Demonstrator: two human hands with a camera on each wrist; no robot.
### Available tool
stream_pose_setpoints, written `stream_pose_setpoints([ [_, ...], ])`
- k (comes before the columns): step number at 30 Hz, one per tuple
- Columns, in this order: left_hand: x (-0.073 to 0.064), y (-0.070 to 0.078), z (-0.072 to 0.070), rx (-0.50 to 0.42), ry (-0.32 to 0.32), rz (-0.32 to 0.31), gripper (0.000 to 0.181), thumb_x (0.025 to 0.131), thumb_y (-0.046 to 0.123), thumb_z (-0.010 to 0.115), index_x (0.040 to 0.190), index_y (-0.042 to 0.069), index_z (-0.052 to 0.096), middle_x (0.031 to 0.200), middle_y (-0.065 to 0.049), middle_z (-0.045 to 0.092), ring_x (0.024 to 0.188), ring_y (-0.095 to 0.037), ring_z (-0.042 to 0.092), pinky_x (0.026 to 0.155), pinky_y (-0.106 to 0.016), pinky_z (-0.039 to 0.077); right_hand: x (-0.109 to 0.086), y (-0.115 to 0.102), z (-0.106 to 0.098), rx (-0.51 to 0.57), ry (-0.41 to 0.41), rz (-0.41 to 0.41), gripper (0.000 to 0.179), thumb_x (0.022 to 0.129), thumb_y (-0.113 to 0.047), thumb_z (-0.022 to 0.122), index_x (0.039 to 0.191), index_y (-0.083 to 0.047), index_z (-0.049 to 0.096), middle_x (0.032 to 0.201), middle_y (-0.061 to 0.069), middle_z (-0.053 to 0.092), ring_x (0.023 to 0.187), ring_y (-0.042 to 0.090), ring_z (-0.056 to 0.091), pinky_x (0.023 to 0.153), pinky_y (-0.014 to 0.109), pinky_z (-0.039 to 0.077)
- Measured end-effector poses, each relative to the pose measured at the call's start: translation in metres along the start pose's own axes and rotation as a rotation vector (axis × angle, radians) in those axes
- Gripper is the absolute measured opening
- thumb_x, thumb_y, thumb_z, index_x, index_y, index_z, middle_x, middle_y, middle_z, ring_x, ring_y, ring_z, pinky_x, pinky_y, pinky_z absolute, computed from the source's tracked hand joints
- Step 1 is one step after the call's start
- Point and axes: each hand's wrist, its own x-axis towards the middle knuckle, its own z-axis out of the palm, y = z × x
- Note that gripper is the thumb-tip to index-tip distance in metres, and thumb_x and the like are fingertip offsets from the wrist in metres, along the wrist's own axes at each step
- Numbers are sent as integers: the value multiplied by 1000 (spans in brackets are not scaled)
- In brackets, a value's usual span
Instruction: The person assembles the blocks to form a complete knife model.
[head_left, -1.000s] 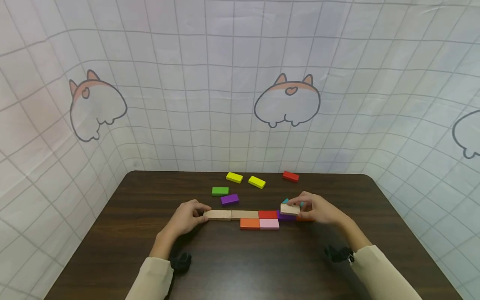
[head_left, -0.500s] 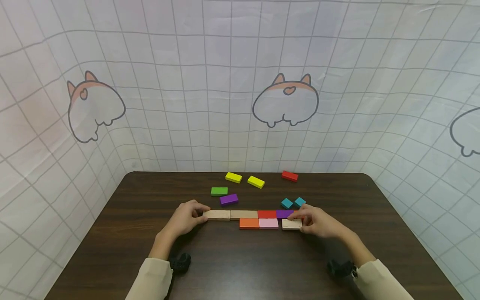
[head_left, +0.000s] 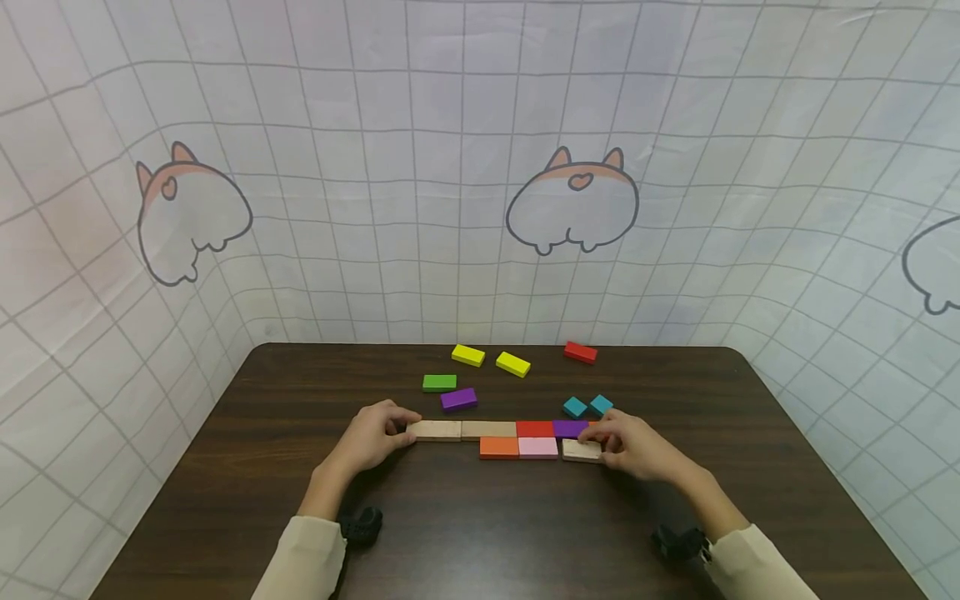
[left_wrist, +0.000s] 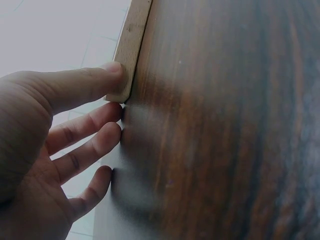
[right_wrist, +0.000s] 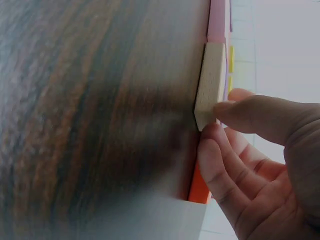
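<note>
A row of flat blocks runs across the table. At its left end my left hand (head_left: 371,435) pinches the end of a plain wooden block (head_left: 437,430), thumb on the near side. A second plain block (head_left: 489,429), a red block (head_left: 535,428) and a purple block (head_left: 569,428) continue the row. In front lie an orange block (head_left: 498,448) and a pink block (head_left: 537,448). My right hand (head_left: 639,447) pinches a short plain wooden block (head_left: 579,451) just right of the pink one. In the right wrist view another orange block (right_wrist: 199,185) lies behind those fingertips.
Behind the row lie two teal blocks (head_left: 575,407), a loose purple block (head_left: 458,400) and a green block (head_left: 439,383). Two yellow blocks (head_left: 513,364) and a red one (head_left: 581,352) are near the back edge of the dark table (head_left: 480,533). A patterned curtain (head_left: 420,208) surrounds it.
My right hand has brought the short wooden block down and toward me from over the purple block to beside the pink one, uncovering the teal blocks. The left hand stays put.
</note>
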Motion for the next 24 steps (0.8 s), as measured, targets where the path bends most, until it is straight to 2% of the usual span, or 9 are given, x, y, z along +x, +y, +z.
stream_pose_setpoints([
  [6,0,0,0,-1,1,-5,25,91,18,78,117,19,78,99,1,67,79,-12,56,71,-31,49,-1,1,-1,-13,-2,58,24,92,-9,76,114,-17,75,96,3,57,76,6,51,66,22,48],
  [14,0,-1,0,2,3,1,25,91,18,78,117,18,78,99,1,67,78,-11,55,71,-31,48,2,3,0,-21,6,30,23,91,-6,74,113,-12,74,83,-6,60,67,3,50,62,22,47],
  [24,1,-2,0,2,3,-2,25,91,18,78,117,18,78,99,2,67,79,-11,56,71,-31,49,7,4,1,-20,-4,20,23,92,-4,73,113,-12,75,84,-7,61,68,2,51,63,21,49],
])
